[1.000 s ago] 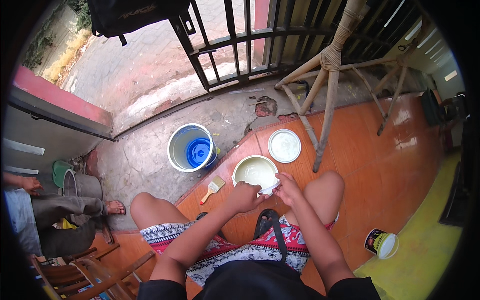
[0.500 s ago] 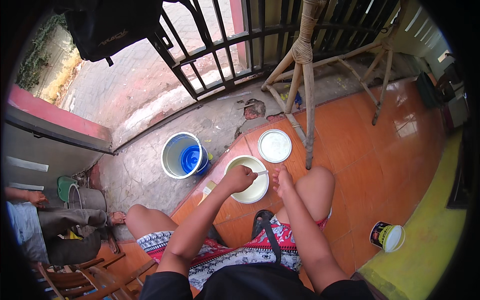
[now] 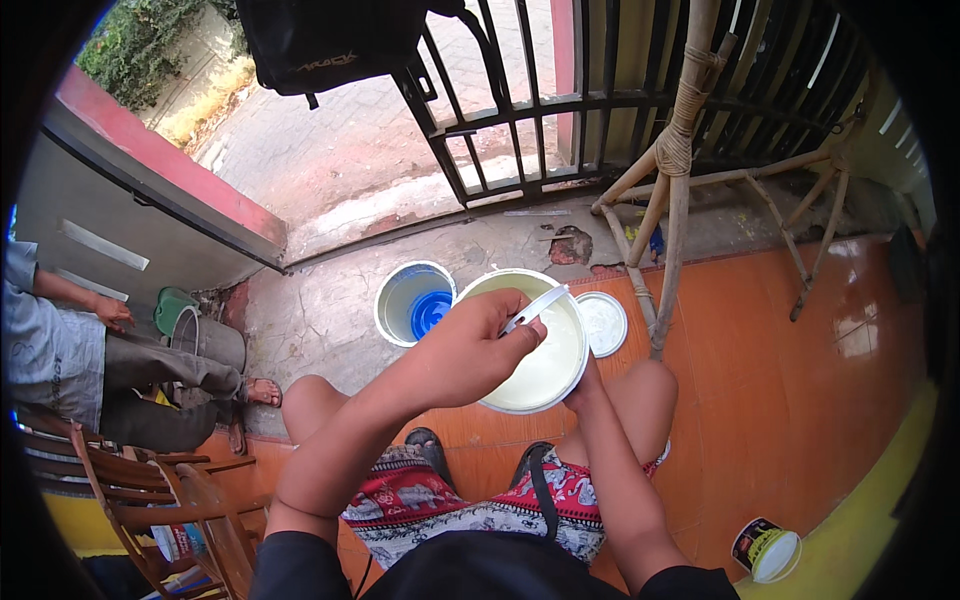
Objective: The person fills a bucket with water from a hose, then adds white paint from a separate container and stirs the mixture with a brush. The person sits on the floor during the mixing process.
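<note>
**Q:** Head view, looking down: what were the two hands doing?

**A:** The left hand (image 3: 470, 350) was closed around the thin white wire handle (image 3: 535, 308) of a paint bucket (image 3: 545, 372), fingers curled tight over it. The right hand (image 3: 585, 385) was mostly hidden under the bucket's far side, pressed against its wall; whether its fingers were curled or flat could not be told.

**Q:** Where was the bucket?

**A:** It sat raised in front of the person, above the bare knees, tilted slightly toward the camera. It was white and round, filled with pale cream paint.

**Q:** What lay closest to it?

**A:** Just to its right, a round white lid (image 3: 604, 322) lay flat on the orange tiled floor (image 3: 800, 400). To its left stood a second bucket (image 3: 412, 302), white outside and blue inside, on rough concrete.

**Q:** And further out?

**A:** A bamboo stand (image 3: 672, 180) with lashed legs rose behind the lid, in front of a black metal gate (image 3: 560, 110). A dark bag (image 3: 330, 40) hung at the top of the gate. At the lower right, well apart from the hands, a small open paint can (image 3: 768, 550) stood by a yellow strip. On the far left another person (image 3: 70, 350) in a grey shirt sat near a wooden chair (image 3: 150, 490).
</note>
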{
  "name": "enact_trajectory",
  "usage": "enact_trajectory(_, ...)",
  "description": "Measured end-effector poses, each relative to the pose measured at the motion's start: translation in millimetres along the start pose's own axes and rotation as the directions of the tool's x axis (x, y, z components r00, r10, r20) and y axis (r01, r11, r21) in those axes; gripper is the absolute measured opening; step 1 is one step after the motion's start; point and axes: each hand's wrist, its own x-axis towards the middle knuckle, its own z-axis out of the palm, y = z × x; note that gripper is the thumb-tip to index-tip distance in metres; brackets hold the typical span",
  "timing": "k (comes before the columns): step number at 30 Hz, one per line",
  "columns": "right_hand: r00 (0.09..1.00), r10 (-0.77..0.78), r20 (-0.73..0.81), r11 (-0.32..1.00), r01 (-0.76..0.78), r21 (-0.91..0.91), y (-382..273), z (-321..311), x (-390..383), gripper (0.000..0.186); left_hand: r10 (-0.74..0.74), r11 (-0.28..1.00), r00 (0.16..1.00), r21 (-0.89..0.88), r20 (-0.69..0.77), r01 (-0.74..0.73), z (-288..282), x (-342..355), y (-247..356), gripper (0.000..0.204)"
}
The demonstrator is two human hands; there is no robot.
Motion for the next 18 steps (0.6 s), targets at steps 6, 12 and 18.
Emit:
enact_trajectory(6,1.0,-0.019,0.008,0.999,0.018,0.051,20,0,21,0.061,0.165,0.914,0.984,0.386,-0.073,-0.124,4,-17,-7,0.027)
enact_trajectory(12,0.991,0.134,-0.006,0.99,-0.133,0.051,61,-12,49,0.055,0.065,0.953,0.989,0.304,-0.134,-0.021,0,-12,-66,0.03)
enact_trajectory(18,0.965,0.202,-0.17,0.971,-0.22,-0.095,100,-21,65,0.055,-0.062,0.973,0.996,0.217,-0.066,0.075,-19,-14,-115,0.03)
